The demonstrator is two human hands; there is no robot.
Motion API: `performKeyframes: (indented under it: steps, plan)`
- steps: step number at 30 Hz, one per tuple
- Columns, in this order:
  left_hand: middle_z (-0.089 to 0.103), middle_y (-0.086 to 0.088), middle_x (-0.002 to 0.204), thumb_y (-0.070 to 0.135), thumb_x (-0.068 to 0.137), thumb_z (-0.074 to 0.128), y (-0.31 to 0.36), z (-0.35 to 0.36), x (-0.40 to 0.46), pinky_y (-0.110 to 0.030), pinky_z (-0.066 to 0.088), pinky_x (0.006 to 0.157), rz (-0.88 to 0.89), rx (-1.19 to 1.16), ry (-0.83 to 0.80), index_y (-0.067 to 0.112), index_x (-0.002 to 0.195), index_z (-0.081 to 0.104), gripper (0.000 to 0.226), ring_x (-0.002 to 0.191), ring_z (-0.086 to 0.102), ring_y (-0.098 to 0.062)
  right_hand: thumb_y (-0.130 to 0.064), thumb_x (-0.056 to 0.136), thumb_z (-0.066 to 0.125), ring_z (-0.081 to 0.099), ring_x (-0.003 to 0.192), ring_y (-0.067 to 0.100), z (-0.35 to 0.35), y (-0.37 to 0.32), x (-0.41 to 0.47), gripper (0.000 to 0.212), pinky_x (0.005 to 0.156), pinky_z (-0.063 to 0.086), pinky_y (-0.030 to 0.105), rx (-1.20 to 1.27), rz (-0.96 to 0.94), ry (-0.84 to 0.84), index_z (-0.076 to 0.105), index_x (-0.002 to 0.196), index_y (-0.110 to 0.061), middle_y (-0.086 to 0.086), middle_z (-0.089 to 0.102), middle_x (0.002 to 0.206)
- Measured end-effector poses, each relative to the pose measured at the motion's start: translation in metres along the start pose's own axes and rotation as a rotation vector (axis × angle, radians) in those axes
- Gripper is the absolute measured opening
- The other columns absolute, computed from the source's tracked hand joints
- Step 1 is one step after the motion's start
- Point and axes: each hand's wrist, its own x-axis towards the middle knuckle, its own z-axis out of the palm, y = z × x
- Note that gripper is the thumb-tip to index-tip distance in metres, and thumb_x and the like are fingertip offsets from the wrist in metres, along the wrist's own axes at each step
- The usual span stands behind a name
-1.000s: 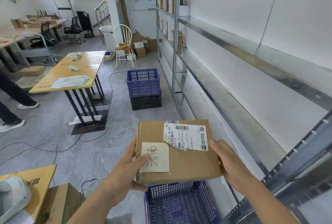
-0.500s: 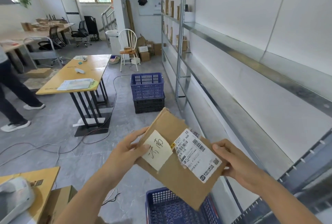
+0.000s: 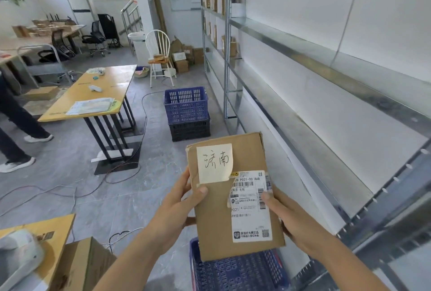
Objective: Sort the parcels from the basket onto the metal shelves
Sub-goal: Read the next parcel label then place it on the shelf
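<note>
**Parcel upright in both hands, shelves off to my right**

I'm holding the parcel (image 3: 229,197) over the basket (image 3: 235,272), long axis running away from me, the handwritten note (image 3: 214,162) at the far end. My left hand (image 3: 177,209) is gripping the left edge, thumb across the front; my right hand (image 3: 286,218) is clasping the right edge, thumb on the shipping label (image 3: 250,206). The metal shelves (image 3: 310,150) are lying just beside my right hand, so I'm judging the right side is leading the parcel across, long edge first
</note>
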Motion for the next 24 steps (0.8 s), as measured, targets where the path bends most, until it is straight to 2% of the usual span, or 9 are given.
performKeyframes:
  steps: [2, 5, 10, 14, 21, 24]
  plan:
    - [0.064, 0.003, 0.144, 0.049, 0.08, 0.078, -0.002, 0.001, -0.001, -0.056, 0.059, 0.1, -0.017, 0.015, 0.026, 0.057, 0.149, 0.045, 0.077, 0.126, 0.068, -0.019, -0.049, 0.089, 0.054, 0.07, 0.11, -0.007, 0.001, 0.005, 0.001, 0.043, 0.077, 0.055, 0.013, 0.027, -0.027, 0.004, 0.05, 0.131, -0.056, -0.025, 0.075, 0.121]
    - [0.067, 0.005, 0.141, 0.05, 0.078, 0.082, -0.002, 0.003, -0.002, -0.054, 0.059, 0.1, -0.029, 0.039, 0.034, 0.057, 0.149, 0.045, 0.08, 0.123, 0.07, -0.016, -0.048, 0.09, 0.055, 0.068, 0.115, -0.007, -0.001, 0.01, 0.001, 0.047, 0.081, 0.054, 0.016, 0.034, -0.035, 0.007, 0.046, 0.136, -0.057, -0.025, 0.073, 0.127]
    - [0.063, 0.003, 0.143, 0.058, 0.077, 0.084, -0.002, 0.015, 0.004, -0.051, 0.06, 0.099, -0.041, 0.078, 0.038, 0.055, 0.149, 0.043, 0.082, 0.126, 0.066, -0.019, -0.051, 0.086, 0.059, 0.069, 0.116, -0.002, -0.011, 0.019, -0.001, 0.052, 0.09, 0.053, 0.025, 0.066, -0.016, 0.06, 0.049, 0.136, -0.056, -0.022, 0.074, 0.126]
    - [0.063, 0.005, 0.142, 0.049, 0.076, 0.073, -0.002, 0.038, 0.012, -0.043, 0.06, 0.089, -0.023, 0.066, 0.042, 0.049, 0.147, 0.043, 0.077, 0.124, 0.066, -0.017, -0.056, 0.086, 0.063, 0.067, 0.121, 0.001, -0.032, 0.024, -0.007, 0.063, 0.105, 0.053, 0.038, 0.03, -0.022, 0.084, 0.044, 0.146, -0.054, -0.02, 0.072, 0.131]
    - [0.063, 0.007, 0.141, 0.047, 0.078, 0.071, 0.002, 0.095, 0.035, -0.041, 0.057, 0.089, -0.016, 0.057, -0.009, 0.041, 0.147, 0.042, 0.075, 0.123, 0.064, -0.014, -0.053, 0.086, 0.062, 0.068, 0.119, 0.001, -0.085, 0.021, -0.028, 0.064, 0.095, 0.056, 0.032, 0.04, -0.069, 0.168, 0.041, 0.147, -0.058, -0.021, 0.072, 0.13]
    - [0.065, 0.009, 0.136, 0.047, 0.079, 0.07, 0.005, 0.122, 0.044, -0.036, 0.057, 0.084, -0.005, 0.071, -0.052, 0.041, 0.134, 0.049, 0.058, 0.119, 0.067, -0.012, -0.054, 0.085, 0.063, 0.069, 0.116, -0.002, -0.105, 0.023, -0.044, 0.069, 0.093, 0.054, 0.03, 0.065, -0.087, 0.232, 0.039, 0.15, -0.057, -0.02, 0.072, 0.131]
